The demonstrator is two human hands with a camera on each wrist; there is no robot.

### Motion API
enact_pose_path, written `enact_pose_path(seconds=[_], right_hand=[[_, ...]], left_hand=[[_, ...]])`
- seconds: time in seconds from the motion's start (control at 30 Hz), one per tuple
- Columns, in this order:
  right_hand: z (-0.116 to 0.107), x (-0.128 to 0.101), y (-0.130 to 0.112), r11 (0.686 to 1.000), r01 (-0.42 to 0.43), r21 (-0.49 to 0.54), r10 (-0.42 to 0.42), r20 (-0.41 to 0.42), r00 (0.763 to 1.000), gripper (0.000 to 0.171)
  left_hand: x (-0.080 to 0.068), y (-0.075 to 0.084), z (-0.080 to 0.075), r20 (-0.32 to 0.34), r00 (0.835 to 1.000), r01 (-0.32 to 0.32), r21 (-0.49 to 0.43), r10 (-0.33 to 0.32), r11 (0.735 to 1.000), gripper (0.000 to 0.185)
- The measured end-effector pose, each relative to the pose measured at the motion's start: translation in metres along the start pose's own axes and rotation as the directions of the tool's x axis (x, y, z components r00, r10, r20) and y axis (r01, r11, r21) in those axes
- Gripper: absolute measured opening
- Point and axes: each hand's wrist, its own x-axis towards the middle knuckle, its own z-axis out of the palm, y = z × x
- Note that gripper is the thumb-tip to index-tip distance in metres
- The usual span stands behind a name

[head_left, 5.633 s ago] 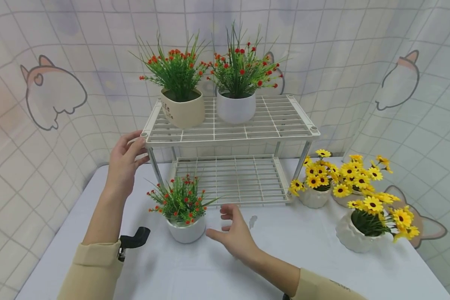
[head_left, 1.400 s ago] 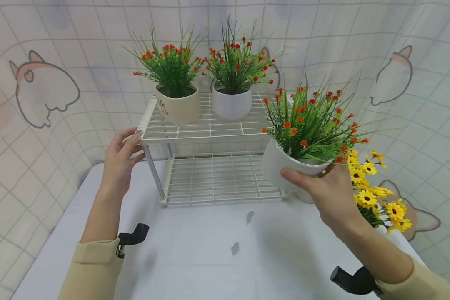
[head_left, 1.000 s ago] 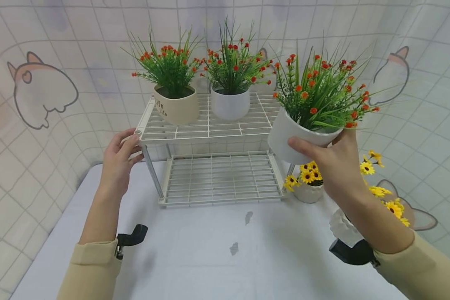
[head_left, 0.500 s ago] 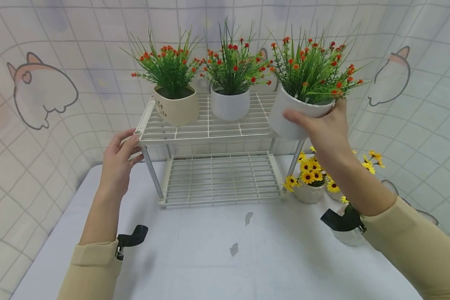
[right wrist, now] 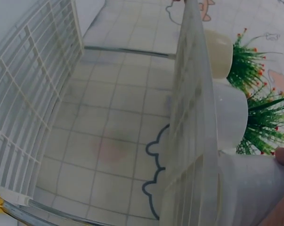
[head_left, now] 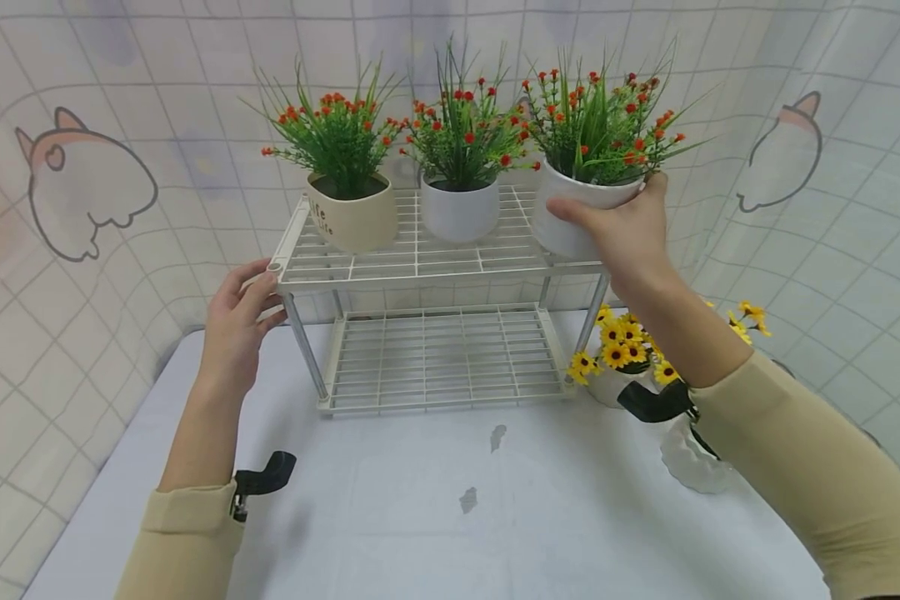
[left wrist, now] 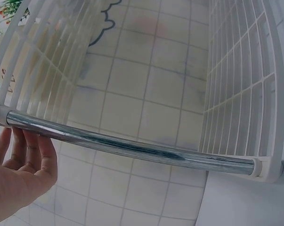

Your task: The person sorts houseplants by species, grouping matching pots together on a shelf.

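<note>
My right hand (head_left: 633,233) grips a white flowerpot (head_left: 566,223) by its rim, thumb in front and fingers behind; red flowers and grass fill it. The pot's base is at the right end of the upper tier of a white wire shelf rack (head_left: 450,268). In the right wrist view this pot (right wrist: 250,183) is right beside the tier. Left of it stand another white pot (head_left: 460,212) and a cream pot (head_left: 356,218) with lettering, both with red flowers. My left hand (head_left: 236,329) holds the rack's front left corner, fingertips against the metal post (left wrist: 127,143).
The lower tier (head_left: 442,358) holds no pots. Right of the rack, yellow flowers (head_left: 618,346) in pale pots stand on the white-covered table (head_left: 405,500), partly hidden by my right forearm. A scalloped white pot (head_left: 693,458) is nearer. Tile-patterned cloth (head_left: 195,150) hangs behind.
My right hand took the white pot of red flowers from the table, carried it right and up, then moved it left and down onto the upper tier's right end. The left hand stayed at the corner.
</note>
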Motion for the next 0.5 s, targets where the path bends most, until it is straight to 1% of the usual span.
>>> enact_pose_path(seconds=[0.27, 0.37, 0.5], right_hand=[[0.009, 0.015, 0.005, 0.994, -0.010, -0.108, 0.011, 0.014, 1.000, 0.103], [0.009, 0.020, 0.006, 0.988, -0.012, -0.156, 0.015, 0.014, 1.000, 0.105], [0.009, 0.025, 0.007, 0.982, -0.025, -0.189, 0.029, 0.015, 0.999, 0.107]], left_hand=[[0.000, -0.002, -0.003, -0.002, 1.000, 0.018, 0.005, -0.018, 1.000, 0.048], [0.000, -0.002, -0.002, -0.003, 1.000, 0.012, 0.013, -0.012, 1.000, 0.048], [0.000, -0.001, -0.001, -0.004, 1.000, 0.004, 0.009, -0.004, 1.000, 0.047]])
